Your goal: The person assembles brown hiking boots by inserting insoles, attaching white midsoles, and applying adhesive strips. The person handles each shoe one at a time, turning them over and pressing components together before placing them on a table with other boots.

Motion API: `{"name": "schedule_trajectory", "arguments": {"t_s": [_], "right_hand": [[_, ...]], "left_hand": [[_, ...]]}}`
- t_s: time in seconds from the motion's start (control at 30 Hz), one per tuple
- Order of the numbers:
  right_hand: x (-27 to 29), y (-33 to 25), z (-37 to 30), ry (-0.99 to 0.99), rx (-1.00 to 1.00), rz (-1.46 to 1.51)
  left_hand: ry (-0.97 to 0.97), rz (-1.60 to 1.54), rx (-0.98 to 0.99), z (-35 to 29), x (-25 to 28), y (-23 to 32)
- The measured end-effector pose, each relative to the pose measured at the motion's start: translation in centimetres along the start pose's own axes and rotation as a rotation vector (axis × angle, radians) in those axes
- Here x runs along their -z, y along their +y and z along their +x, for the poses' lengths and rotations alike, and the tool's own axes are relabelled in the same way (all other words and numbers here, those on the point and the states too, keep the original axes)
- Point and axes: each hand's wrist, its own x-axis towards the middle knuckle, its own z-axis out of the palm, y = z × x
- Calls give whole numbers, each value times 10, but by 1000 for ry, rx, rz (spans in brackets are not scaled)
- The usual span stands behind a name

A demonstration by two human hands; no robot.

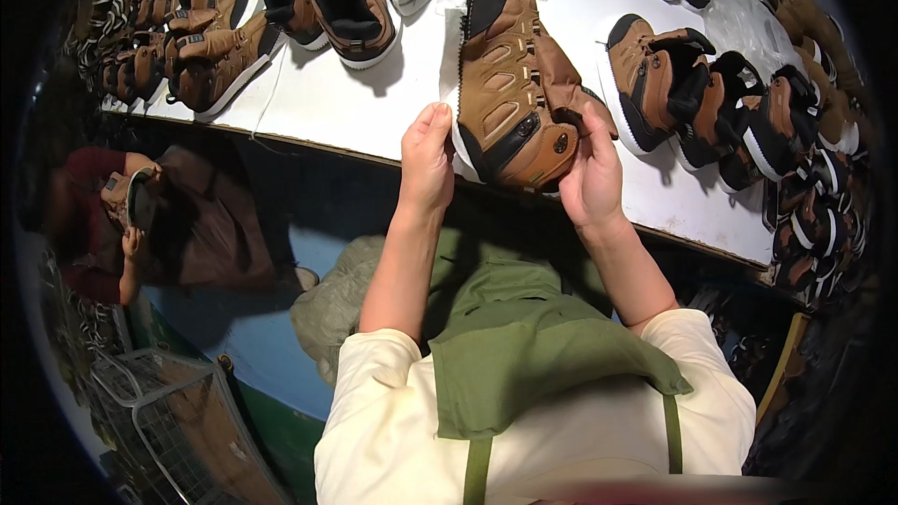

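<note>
Both hands, left hand (427, 161) and right hand (591, 176), partly hide the brown boot (510, 93).

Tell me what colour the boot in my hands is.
Brown boot with black trim, head view.

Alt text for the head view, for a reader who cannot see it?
Both hands, left hand and right hand, hold a brown boot at the edge of a white table. More brown boots lie in rows across it.

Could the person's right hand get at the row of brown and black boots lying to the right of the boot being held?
Probably yes. The right hand grips the toe end of the brown boot, and the nearest boot of the row lies just beyond it on the white table, with bare tabletop between them. It would have to let go first.
</note>
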Motion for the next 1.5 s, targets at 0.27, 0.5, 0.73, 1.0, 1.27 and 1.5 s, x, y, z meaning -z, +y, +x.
{"name": "schedule_trajectory", "arguments": {"t_s": [0.27, 0.5, 0.73, 1.0, 1.27, 1.5], "right_hand": [[14, -6, -4, -97, 68, -671], [30, 0, 1, -290, 701, -1492], [29, -3, 20, -259, 462, -1323], [6, -29, 34, -170, 381, -1025], [-26, -62, 39, -275, 372, -956], [-56, -73, 47, -459, 428, -1044]], "left_hand": [[137, -12, 1, 21, 3, 1], [157, 86, 54, 38, 29, -7], [250, 285, 62, 33, 10, 2], [-83, 975, -491, 2, -13, 20], [-345, 1234, -757, -4, -34, 48], [-364, 1377, -883, -3, -41, 63]]}}
